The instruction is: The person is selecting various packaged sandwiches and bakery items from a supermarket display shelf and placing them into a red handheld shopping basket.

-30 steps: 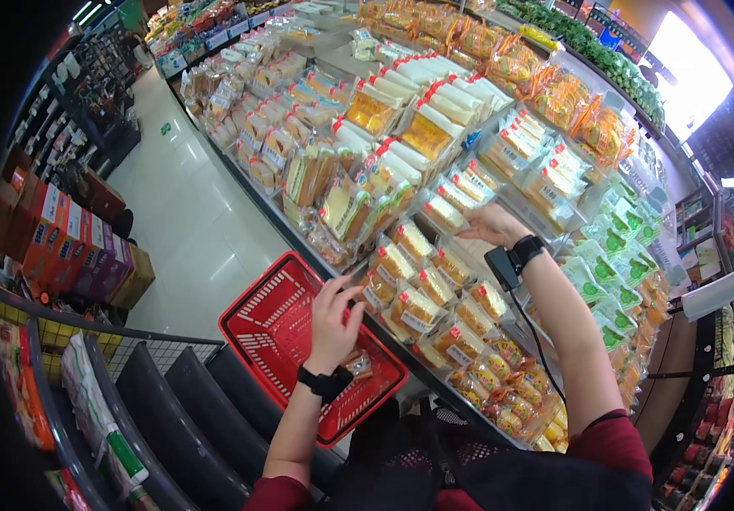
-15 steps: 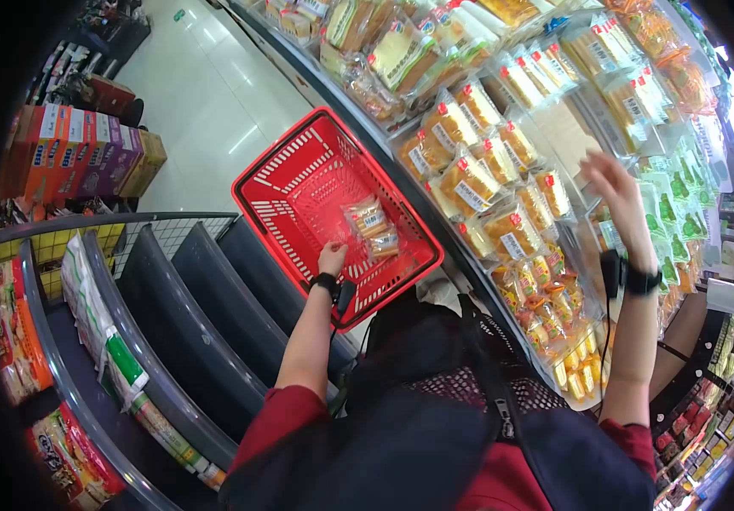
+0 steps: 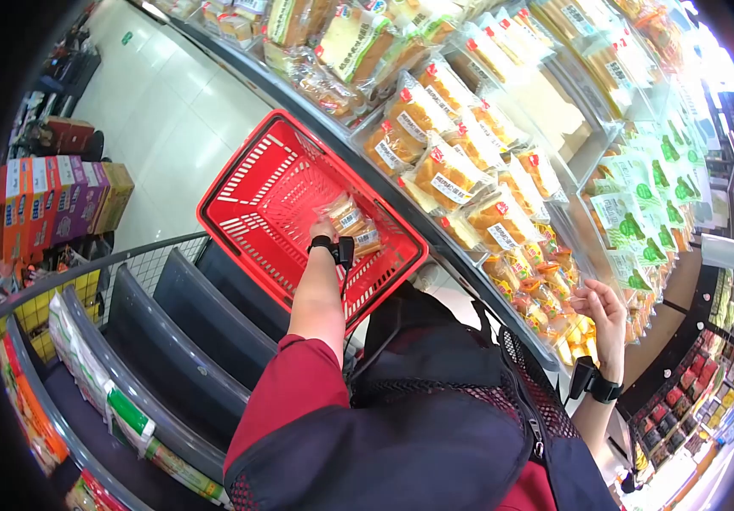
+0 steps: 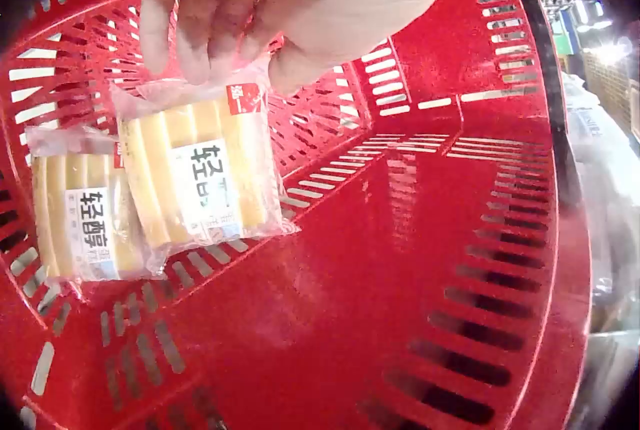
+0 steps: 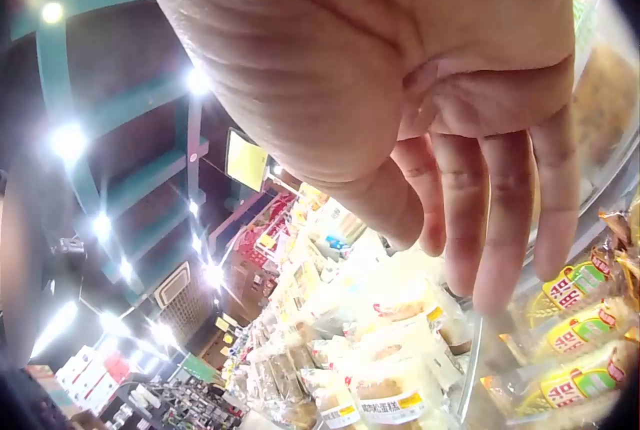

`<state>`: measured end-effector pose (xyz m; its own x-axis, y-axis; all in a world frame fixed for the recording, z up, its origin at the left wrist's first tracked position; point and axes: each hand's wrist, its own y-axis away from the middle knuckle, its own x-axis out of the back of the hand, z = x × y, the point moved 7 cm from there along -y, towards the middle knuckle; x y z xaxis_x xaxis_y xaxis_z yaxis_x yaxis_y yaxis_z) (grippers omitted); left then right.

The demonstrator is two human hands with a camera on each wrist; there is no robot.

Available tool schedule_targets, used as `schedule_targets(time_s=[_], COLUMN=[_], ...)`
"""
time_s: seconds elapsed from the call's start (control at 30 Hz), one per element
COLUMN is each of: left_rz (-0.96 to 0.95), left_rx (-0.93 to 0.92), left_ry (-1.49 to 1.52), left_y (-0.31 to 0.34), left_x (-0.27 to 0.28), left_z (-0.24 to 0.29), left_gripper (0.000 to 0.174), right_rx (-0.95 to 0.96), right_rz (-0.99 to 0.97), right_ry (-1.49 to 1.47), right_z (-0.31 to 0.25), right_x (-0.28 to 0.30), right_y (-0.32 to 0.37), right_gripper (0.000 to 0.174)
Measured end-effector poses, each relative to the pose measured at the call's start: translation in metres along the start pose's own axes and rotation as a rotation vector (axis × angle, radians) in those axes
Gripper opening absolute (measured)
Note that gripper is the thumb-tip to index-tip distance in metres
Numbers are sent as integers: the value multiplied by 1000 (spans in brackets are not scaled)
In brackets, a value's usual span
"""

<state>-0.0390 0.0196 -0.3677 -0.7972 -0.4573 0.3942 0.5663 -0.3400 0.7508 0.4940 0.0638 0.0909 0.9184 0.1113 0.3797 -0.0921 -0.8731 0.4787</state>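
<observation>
My left hand [image 3: 322,231] reaches down into the red shopping basket [image 3: 243,247]. In the left wrist view, its fingers and thumb pinch the top edge of a clear-wrapped pack of sliced bread [image 4: 160,165] with a white label and a red corner mark. A second similar pack [image 4: 65,185] lies beside it, partly overlapped. My right hand [image 3: 605,317] hovers by the near right side of the bread display, above small yellow wrapped cakes [image 3: 567,336]. Its fingers hang loosely bent and hold nothing, with the palm showing in the right wrist view [image 5: 400,100].
Packed breads [image 3: 448,175] fill the sloped display right of the basket, with green-printed bags [image 3: 631,226] farther right. Dark curved shelf dividers [image 3: 171,341] and a wire rack stand at the left. Stacked cartons [image 3: 56,204] stand on the tiled floor [image 3: 184,77].
My left hand has gone from above the basket down to the bread packs inside. A second pack has come to lie there. The right hand has drawn back from the display's far trays toward me.
</observation>
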Motion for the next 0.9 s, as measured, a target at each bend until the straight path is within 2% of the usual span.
schedule_targets(time_s=[0.07,0.2,0.27,0.3,0.37,0.5,0.57,0.63,0.7,0.77,0.83,0.87,0.9], left_rz=[-26,62,223,223,105,196,198,45,-123,-236,-306,-314,-343], left_rx=[64,18,-297,-300,-262,-373,-394,-532,-540,-573,-668,-678,-701], left_ry=[-48,19,-198,-195,-296,-218,-267,17,232,258,285,279,282], left_y=[-4,-4,3,0,4,27,87,113,170,230,276,295,314], left_x=[-2,-9,-3,-4,-6,13,40,49,65,77,89,93,92], left_z=[3,-14,-9,-13,-20,-23,12,26,58,97,127,141,159], left_gripper=[34,27,22,22,24,25,21,18,13,10,9,9,9], right_rx=[-1,2,-11,-7,-8,26,56,84,124,160,345,348,429], right_rz=[-8,-46,-72,-70,-129,-260,-314,-359,-440,-477,-564,-552,-564], right_ry=[6,5,-1,-2,14,72,62,49,134,138,222,215,238], right_z=[-2,8,10,11,10,6,1,-7,-18,-34,-59,-69,-86], right_x=[-5,-10,-15,-17,-25,-53,-65,-76,-94,-111,-137,-147,-159], right_y=[-4,2,9,11,5,10,7,-1,-7,-11,-7,-8,-8], right_gripper=[26,25,24,24,24,26,25,25,24,25,27,27,30])
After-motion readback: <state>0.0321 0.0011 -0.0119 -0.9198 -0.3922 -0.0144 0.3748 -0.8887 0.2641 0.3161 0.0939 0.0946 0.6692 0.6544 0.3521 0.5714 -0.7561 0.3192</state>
